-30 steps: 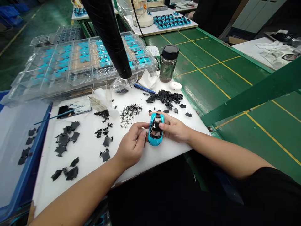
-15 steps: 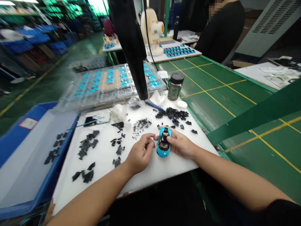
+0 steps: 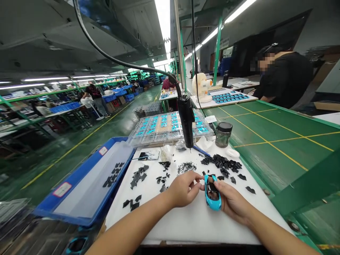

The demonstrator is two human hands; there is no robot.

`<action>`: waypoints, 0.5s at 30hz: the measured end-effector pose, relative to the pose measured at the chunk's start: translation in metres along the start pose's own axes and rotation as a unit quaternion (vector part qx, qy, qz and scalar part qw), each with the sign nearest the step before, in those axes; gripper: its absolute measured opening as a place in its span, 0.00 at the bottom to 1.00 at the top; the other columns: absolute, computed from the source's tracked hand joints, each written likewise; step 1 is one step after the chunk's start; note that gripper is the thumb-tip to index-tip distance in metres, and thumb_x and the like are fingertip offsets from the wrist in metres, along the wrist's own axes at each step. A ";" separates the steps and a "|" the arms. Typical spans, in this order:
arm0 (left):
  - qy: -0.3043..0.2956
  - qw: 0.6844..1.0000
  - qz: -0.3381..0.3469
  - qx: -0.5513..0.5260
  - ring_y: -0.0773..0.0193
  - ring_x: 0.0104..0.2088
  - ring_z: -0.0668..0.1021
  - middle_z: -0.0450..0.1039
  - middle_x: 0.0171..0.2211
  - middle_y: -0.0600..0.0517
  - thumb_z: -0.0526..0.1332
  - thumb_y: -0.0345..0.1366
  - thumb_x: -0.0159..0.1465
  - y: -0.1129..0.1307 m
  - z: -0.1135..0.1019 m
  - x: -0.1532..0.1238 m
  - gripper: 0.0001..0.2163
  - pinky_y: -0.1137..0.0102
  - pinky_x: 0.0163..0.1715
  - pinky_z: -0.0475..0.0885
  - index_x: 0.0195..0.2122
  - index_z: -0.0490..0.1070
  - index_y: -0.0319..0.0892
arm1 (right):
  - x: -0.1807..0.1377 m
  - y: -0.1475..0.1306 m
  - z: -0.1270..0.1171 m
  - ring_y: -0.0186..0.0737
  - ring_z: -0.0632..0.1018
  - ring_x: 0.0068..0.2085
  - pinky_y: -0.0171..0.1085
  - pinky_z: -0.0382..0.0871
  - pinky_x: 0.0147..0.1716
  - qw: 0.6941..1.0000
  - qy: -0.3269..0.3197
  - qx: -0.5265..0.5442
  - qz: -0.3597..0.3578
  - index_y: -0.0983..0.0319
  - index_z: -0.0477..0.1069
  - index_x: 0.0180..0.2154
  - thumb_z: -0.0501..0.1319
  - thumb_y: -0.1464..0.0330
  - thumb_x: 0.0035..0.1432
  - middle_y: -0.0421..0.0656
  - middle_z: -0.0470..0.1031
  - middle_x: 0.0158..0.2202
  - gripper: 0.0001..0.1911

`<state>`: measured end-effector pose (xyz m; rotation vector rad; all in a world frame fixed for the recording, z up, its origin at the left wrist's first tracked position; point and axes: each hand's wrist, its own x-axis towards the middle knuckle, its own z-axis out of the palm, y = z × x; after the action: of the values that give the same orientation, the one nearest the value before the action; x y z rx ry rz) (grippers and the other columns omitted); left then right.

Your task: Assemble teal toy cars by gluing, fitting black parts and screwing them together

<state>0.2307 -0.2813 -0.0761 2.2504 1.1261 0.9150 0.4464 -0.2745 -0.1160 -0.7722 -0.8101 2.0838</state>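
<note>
A light-blue toy car body (image 3: 214,204) is above the front part of the white work mat (image 3: 186,226). My right hand (image 3: 233,202) grips it from the right, thumb on its upper edge and fingers beneath. Through its open middle, dark inner parts and some skin show. At the car's left side is my left hand (image 3: 184,189), its fingers curled together and the tips at the body's edge; whether they pinch a small part is hidden. Just beyond lie tiny black pieces (image 3: 186,167) in a scatter, and a heap of black plastic parts (image 3: 223,163) to the right.
An electric screwdriver (image 3: 186,122) hangs over the mat's far side. Behind it are a clear compartment tray (image 3: 148,140) of blue parts and a lidded jar (image 3: 223,134). A blue bin (image 3: 87,221) stands left. A co-worker (image 3: 287,78) sits at far right.
The camera view has tilted up and turned left, so the table appears lower and further right. The car stays in my right hand, with my left fingers now right at its edge.
</note>
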 end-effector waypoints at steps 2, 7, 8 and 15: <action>-0.024 0.999 0.032 0.016 0.56 0.41 0.79 0.78 0.42 0.43 0.60 0.37 0.64 0.005 -0.006 0.004 0.12 0.59 0.44 0.76 0.48 0.72 0.43 | 0.001 0.000 -0.002 0.45 0.80 0.39 0.42 0.72 0.41 1.000 0.014 -0.011 -0.015 0.59 0.79 0.44 0.68 0.59 0.58 0.48 0.82 0.40 0.14; -0.107 0.991 0.072 0.044 0.48 0.65 0.66 0.62 0.65 0.37 0.68 0.44 0.59 0.012 -0.018 0.014 0.35 0.51 0.65 0.63 0.66 0.58 0.43 | 0.001 -0.004 0.001 0.44 0.80 0.36 0.42 0.72 0.42 1.000 -0.012 -0.006 0.004 0.60 0.80 0.35 0.68 0.60 0.58 0.45 0.81 0.34 0.10; -0.135 0.988 0.065 0.046 0.47 0.67 0.64 0.58 0.67 0.36 0.69 0.45 0.58 0.013 -0.019 0.016 0.39 0.50 0.66 0.61 0.68 0.54 0.44 | 0.001 -0.004 0.002 0.43 0.80 0.35 0.41 0.73 0.42 0.999 -0.031 -0.004 0.013 0.61 0.79 0.35 0.67 0.61 0.59 0.44 0.81 0.33 0.09; -0.240 0.970 0.011 0.036 0.48 0.63 0.71 0.64 0.65 0.41 0.69 0.44 0.59 0.013 -0.016 0.029 0.38 0.53 0.60 0.67 0.69 0.54 0.49 | 0.007 -0.001 0.001 0.39 0.78 0.29 0.36 0.73 0.33 0.995 -0.071 0.016 0.073 0.66 0.75 0.40 0.52 0.45 0.66 0.45 0.78 0.28 0.30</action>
<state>0.2384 -0.2625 -0.0465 2.3655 0.9219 0.3042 0.4420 -0.2684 -0.1168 -0.6893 -0.8156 2.2982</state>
